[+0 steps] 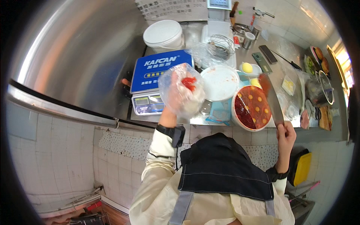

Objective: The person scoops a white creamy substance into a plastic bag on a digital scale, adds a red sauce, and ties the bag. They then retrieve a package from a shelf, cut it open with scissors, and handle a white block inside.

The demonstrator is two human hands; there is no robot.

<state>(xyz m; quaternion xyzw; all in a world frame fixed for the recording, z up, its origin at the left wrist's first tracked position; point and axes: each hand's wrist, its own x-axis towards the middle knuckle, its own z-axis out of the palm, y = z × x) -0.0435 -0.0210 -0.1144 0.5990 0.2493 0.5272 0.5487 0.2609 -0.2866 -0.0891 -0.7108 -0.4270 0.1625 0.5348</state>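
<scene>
My left hand [177,95] is wrapped around a clear plastic bag [194,104] with a soft white mass inside. A glossy red dollop [189,83] shows at its top; the fingers are partly hidden by the film. In my right hand [286,134] is a long, flat metal spatula [275,105], its far end smeared red. The blade slants beside a white tub [235,116] of dark red, jam-like filling [244,112]. Reddish film with yellow dots [257,105] covers much of the tub's top. Left of it rests a round white lid [220,83] with faint red smudges.
A blue-topped Kaican scale [163,62] stands behind my left hand. Farther back are a lidded white bucket [163,33] and a wire whisk [222,46]. Two phones [264,59], a black-handled tool [294,65] and a pot [320,88] occupy the right side.
</scene>
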